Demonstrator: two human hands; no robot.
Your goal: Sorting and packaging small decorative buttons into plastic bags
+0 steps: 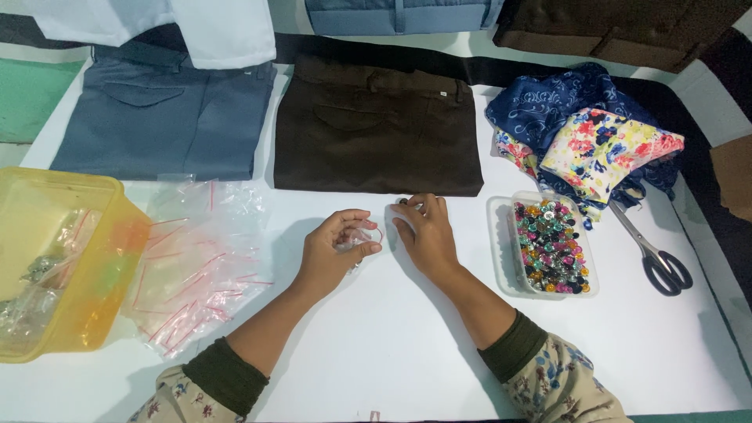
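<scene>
My left hand [335, 249] holds a small clear zip bag with a red seal strip [366, 235] just above the white table [376, 352]. My right hand [425, 233] lies palm down beside it, fingertips resting on a small dark button [403, 201] at the front edge of the folded brown trousers [376, 125]. A clear plastic tray [501, 243] full of colourful buttons [550, 247] stands just right of my right hand.
A heap of clear zip bags [200, 258] lies to the left, beside a yellow plastic tub [70, 266]. Folded grey-blue trousers [160, 121] lie at the back left. Blue and floral fabric [587, 129] and black-handled scissors [654, 254] are on the right.
</scene>
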